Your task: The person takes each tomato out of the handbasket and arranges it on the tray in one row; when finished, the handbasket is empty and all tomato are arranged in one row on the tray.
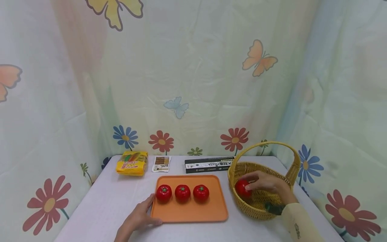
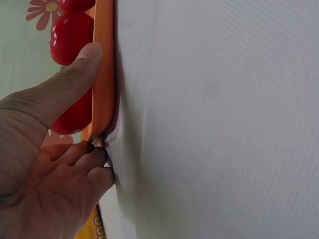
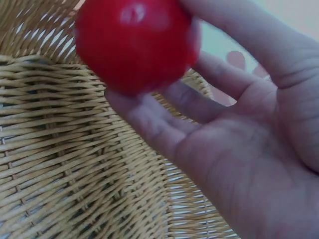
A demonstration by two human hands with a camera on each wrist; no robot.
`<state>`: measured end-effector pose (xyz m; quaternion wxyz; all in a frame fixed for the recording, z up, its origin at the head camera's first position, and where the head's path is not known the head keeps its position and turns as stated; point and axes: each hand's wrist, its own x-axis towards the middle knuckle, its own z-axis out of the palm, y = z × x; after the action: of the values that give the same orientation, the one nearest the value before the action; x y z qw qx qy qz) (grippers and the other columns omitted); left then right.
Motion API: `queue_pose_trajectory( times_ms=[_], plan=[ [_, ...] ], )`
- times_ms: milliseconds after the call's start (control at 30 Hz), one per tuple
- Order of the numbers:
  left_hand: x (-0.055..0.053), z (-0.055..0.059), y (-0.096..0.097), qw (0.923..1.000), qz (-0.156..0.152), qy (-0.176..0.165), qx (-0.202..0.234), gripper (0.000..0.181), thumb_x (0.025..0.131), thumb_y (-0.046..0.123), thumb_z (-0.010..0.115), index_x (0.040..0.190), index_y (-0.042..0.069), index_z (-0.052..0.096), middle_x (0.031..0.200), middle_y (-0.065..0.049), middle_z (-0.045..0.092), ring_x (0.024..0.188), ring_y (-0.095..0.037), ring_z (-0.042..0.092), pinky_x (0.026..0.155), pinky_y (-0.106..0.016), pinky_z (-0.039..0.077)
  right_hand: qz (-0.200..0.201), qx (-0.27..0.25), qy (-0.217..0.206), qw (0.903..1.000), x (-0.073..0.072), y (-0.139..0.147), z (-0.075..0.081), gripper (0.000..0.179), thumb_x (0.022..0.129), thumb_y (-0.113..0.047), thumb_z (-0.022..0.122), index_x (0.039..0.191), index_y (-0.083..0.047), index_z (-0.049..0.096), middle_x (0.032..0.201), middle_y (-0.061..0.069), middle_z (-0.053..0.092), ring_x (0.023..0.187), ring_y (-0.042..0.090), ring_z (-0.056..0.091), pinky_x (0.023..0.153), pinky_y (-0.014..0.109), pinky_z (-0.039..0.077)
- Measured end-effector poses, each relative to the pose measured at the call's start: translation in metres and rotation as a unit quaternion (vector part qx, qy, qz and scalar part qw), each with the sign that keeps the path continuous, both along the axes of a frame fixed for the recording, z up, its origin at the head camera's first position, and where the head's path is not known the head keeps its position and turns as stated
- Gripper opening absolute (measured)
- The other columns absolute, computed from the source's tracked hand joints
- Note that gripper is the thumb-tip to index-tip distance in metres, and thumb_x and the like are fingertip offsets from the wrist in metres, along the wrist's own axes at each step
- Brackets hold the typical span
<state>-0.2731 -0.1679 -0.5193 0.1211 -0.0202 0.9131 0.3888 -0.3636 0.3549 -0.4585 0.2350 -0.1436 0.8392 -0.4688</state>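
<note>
In the head view, my right hand [image 1: 263, 181] is inside the wicker basket [image 1: 254, 213], gripping a red tomato [image 1: 242, 189]. The right wrist view shows this tomato [image 3: 137, 45] between thumb and fingers, above the woven bottom. My left hand [image 1: 139, 215] holds the near left corner of an orange tray [image 1: 208, 211]. In the left wrist view its thumb lies along the front rim and its bent fingers touch the side. Across the tray's left and middle stand three tomatoes in a row: left [image 1: 164, 193], middle [image 1: 182, 193] and right [image 1: 201, 193].
Behind the tray lie a yellow packet [image 1: 132, 163], a small white-and-brown sachet [image 1: 161, 164] and a black pasta box [image 1: 208, 164]. The basket's tall handle [image 1: 296, 161] arches overhead. A dark green thing [image 1: 273, 208] of unclear kind shows below the right wrist. Printed curtains enclose the table.
</note>
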Motion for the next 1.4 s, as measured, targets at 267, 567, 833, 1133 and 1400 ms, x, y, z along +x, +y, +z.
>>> queue_pose_trajectory(
  times_ms=[267, 567, 833, 1133, 1400],
  plan=[
    [0.001, 0.002, 0.002, 0.9999, -0.001, 0.006, -0.010, 0.118, 0.072, 0.032, 0.102, 0.164, -0.002, 0.038, 0.162, -0.027, 0.049, 0.151, -0.049, 0.043, 0.120, -0.066, 0.042, -0.022, -0.061, -0.010, 0.9979, 0.008, 0.004, 0.007, 0.059, 0.103, -0.022, 0.074, 0.152, 0.005, 0.055, 0.140, 0.018, 0.065, 0.119, 0.028, 0.066, 0.103, 0.046, 0.063],
    [0.001, 0.002, 0.000, 1.0000, 0.007, 0.003, 0.000, 0.119, 0.071, 0.033, 0.102, 0.165, -0.002, 0.037, 0.162, -0.027, 0.049, 0.152, -0.049, 0.042, 0.121, -0.067, 0.041, 0.018, -0.156, -0.006, 0.9876, 0.030, -0.003, 0.011, 0.057, 0.108, -0.018, 0.062, 0.157, 0.006, 0.045, 0.138, 0.006, 0.066, 0.121, 0.023, 0.066, 0.103, 0.039, 0.063],
    [0.000, -0.002, -0.002, 0.9999, 0.001, 0.013, 0.005, 0.121, 0.071, 0.033, 0.103, 0.164, -0.004, 0.036, 0.162, -0.029, 0.048, 0.152, -0.050, 0.042, 0.121, -0.067, 0.040, 0.082, -0.162, 0.070, 0.9810, 0.058, -0.044, 0.017, 0.056, 0.096, -0.010, 0.075, 0.145, 0.009, 0.054, 0.138, 0.015, 0.065, 0.123, 0.026, 0.064, 0.099, 0.039, 0.065],
    [0.001, 0.000, 0.001, 0.9999, 0.004, 0.005, -0.010, 0.119, 0.072, 0.033, 0.102, 0.164, -0.003, 0.036, 0.162, -0.028, 0.048, 0.151, -0.050, 0.042, 0.120, -0.067, 0.041, -0.006, -0.059, 0.119, 0.9911, 0.077, -0.113, 0.011, 0.064, 0.085, -0.018, 0.093, 0.135, -0.003, 0.057, 0.132, 0.015, 0.068, 0.121, 0.033, 0.063, 0.097, 0.049, 0.065],
    [0.002, -0.001, 0.003, 0.9998, 0.009, -0.006, -0.015, 0.120, 0.072, 0.034, 0.102, 0.165, -0.001, 0.036, 0.162, -0.027, 0.049, 0.152, -0.049, 0.042, 0.121, -0.067, 0.041, -0.112, 0.055, 0.194, 0.9731, 0.083, -0.149, -0.021, 0.062, 0.076, -0.018, 0.099, 0.129, -0.010, 0.068, 0.122, 0.008, 0.065, 0.117, 0.032, 0.062, 0.090, 0.055, 0.067]
  ],
)
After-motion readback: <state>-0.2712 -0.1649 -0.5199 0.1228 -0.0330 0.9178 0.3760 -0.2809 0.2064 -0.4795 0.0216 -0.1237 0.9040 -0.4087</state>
